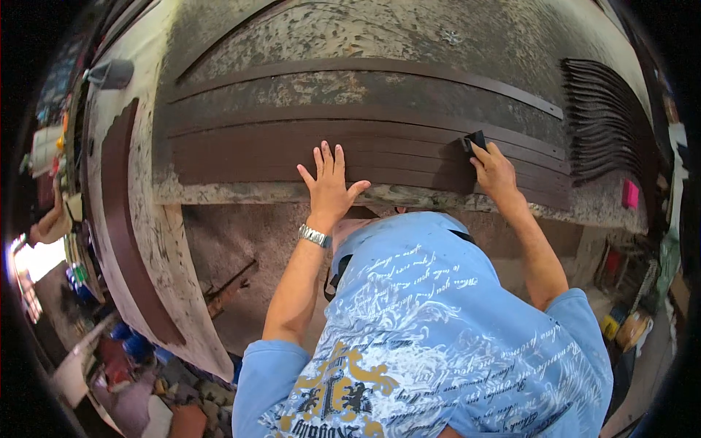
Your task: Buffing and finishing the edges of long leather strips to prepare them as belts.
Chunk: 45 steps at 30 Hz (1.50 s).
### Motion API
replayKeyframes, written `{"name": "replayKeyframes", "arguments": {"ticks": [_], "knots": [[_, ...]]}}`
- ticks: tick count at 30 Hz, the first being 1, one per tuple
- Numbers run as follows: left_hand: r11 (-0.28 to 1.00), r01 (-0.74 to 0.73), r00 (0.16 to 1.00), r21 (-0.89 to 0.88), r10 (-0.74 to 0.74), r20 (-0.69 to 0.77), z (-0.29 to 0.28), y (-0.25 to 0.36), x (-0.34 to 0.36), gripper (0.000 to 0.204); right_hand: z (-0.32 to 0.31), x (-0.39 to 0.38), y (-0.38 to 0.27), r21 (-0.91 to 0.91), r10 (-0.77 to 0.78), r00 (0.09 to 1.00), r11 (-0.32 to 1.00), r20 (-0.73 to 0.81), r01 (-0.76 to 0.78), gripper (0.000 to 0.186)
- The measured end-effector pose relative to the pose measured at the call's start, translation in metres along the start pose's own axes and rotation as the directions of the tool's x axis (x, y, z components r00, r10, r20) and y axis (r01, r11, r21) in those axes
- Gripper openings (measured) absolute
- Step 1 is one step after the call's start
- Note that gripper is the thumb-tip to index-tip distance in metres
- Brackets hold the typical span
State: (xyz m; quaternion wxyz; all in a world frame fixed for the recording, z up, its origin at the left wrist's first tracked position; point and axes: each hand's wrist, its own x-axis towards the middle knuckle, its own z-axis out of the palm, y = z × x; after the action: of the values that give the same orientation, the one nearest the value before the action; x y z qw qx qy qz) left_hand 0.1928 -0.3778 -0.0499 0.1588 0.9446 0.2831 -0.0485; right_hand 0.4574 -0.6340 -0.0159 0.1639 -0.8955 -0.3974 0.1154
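Dark brown flat strips, possibly leather [255, 153], lie side by side along the near edge of a stained worktable [394, 36]. My left hand [328, 191], with a metal-banded watch on its wrist, rests on them palm down, fingers spread. To its right, my right hand [498, 175] grips a small black block [476, 139] whose exact kind I cannot make out. The block stands over the strips' right part, next to a darker patch on them. Beyond the row, a single long brown strip [365, 66] lies apart.
A stack of wavy dark strips [599, 120] sits at the table's right end, with a small pink block [630, 193] nearby. On the left surface lie a long brown piece [120, 168] and a grey container [111, 74]. Scraps [190, 420] clutter the lower left.
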Motion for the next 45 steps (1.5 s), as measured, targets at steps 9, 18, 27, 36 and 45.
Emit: {"name": "replayKeyframes", "arguments": {"ticks": [9,18,27,36,45], "knots": [[0.926,-0.244,0.924,-0.287,0.132,-0.358,-0.037,-0.085,0.024,0.029,0.036,-0.025,-0.105,0.109,0.256,0.966,0.962,-0.036,-0.251,0.033],[0.924,-0.381,0.914,0.04,0.383,-0.134,-0.053,-0.159,0.114,0.062,0.069,-0.017,-0.022,0.019,0.659,0.673,0.719,-0.335,-0.694,0.042],[0.932,-0.361,0.929,0.037,0.363,-0.073,-0.046,-0.168,0.122,0.056,0.161,0.079,-0.309,-0.049,-0.07,0.991,0.997,-0.113,0.064,0.037],[0.891,-0.454,0.877,-0.015,0.444,-0.184,-0.045,-0.176,0.112,0.07,0.045,-0.042,-0.071,-0.21,0.813,0.518,0.476,-0.264,-0.854,0.032],[0.8,-0.582,0.812,-0.146,0.562,-0.159,-0.058,-0.145,0.115,0.063,0.076,-0.026,-0.149,0.033,0.627,0.718,0.76,-0.303,-0.649,0.036]]}}
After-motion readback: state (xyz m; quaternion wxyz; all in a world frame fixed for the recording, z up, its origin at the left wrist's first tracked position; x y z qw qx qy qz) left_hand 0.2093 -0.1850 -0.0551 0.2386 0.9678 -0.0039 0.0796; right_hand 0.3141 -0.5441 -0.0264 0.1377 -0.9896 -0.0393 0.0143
